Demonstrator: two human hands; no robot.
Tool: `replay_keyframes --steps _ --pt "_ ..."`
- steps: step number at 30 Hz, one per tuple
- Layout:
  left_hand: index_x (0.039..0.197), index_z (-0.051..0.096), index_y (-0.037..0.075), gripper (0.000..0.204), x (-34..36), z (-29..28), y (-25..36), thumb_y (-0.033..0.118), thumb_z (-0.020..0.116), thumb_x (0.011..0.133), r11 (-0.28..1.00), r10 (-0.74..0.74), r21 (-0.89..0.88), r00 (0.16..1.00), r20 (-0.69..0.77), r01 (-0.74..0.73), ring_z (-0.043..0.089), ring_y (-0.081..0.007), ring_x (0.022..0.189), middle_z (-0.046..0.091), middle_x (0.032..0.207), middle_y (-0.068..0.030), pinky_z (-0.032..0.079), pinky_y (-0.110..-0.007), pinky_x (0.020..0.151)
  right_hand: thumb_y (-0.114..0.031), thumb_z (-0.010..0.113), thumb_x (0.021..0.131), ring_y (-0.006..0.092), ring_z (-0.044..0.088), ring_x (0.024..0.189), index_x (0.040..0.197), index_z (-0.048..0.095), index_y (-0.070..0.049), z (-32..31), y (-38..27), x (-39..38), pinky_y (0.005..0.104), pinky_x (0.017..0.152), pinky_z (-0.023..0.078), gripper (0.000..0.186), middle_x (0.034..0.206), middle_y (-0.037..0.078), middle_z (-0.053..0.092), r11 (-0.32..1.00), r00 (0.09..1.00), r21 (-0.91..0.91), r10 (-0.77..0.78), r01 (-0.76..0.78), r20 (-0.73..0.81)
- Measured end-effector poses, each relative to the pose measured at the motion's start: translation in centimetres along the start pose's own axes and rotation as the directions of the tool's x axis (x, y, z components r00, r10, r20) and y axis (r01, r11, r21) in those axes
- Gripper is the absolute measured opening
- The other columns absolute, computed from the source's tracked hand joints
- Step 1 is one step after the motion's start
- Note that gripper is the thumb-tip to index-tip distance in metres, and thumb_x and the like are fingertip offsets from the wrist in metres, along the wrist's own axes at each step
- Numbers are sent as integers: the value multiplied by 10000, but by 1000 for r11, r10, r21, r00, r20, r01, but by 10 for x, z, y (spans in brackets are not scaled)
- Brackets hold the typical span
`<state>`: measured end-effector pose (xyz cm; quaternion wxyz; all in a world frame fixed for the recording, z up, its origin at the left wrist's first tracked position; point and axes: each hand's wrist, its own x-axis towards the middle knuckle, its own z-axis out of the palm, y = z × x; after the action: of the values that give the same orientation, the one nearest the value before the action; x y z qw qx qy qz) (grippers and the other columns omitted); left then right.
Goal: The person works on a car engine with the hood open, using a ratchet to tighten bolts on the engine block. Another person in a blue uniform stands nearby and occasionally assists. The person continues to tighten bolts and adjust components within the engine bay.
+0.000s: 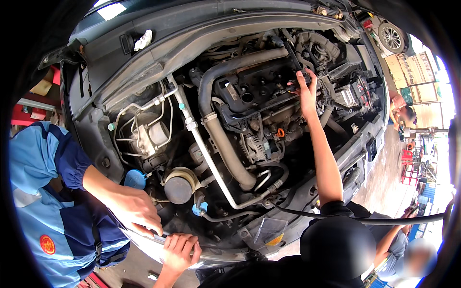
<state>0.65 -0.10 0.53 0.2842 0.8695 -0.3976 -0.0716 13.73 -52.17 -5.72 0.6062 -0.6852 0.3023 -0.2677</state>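
Observation:
My right hand (307, 89) reaches over the far right of the engine (261, 86). Its fingers are bent around something small and dark beside the black engine top, which I cannot make out. At the lower edge, my left hand (180, 252) lies on the light-coloured fender (153, 247), fingers stretched over its edge, holding nothing. Close to it rests the hand (134, 209) of a person in a blue jacket. An open round hole (247, 97) shows in the engine top, left of my right hand. An orange ring handle (281, 132) stands below it.
A thick grey hose (223, 144) curves around the engine's left side. Nearer are a metal pipe (206, 153), a blue cap (135, 179) and a round dark cap (178, 190). A black cable (384, 221) crosses at the right. Other people stand beyond the bumper; a wheel (391, 38) is behind.

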Motion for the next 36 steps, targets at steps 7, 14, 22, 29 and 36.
replay_keyframes --steps 7,14,22,29,36 --pt "818 627 79 145 0 0 0 64 664 679 1000 -8 -2 1000 2 8 569 -219 723 598 810 -32 426 -336 671 -229 664 899 155 606 788 1243 494 -74 3 -1 -6 269 665 472 414 983 87 605 841 916 -374 -318 391 243" --pt "815 631 76 157 2 -1 1 53 671 664 1000 -8 8 1000 6 8 574 -212 720 603 805 -31 430 -327 670 -232 678 818 406 599 846 1138 577 -150 27 -26 -7 439 737 496 345 959 186 582 571 790 -559 -318 601 525" --pt "810 648 73 162 0 -3 -2 64 689 653 1000 -15 -2 1000 2 15 580 -195 716 615 807 -29 440 -314 685 -336 663 778 378 632 911 1091 607 -211 48 -44 5 473 764 505 341 954 182 654 366 817 -758 -11 540 576" --pt "807 645 70 162 1 -3 -4 71 684 650 1000 -10 13 1000 28 10 581 -185 720 615 803 -23 443 -306 696 -389 659 779 361 636 963 1101 611 -213 68 -49 20 461 839 502 370 954 153 678 247 804 -820 190 517 564" --pt "804 640 75 179 0 -4 -1 61 684 631 999 -19 33 998 56 17 579 -183 726 612 800 -20 438 -306 695 -449 631 789 355 567 1107 1167 534 -167 109 -25 50 440 910 461 482 1178 160 600 96 731 -785 310 611 607"
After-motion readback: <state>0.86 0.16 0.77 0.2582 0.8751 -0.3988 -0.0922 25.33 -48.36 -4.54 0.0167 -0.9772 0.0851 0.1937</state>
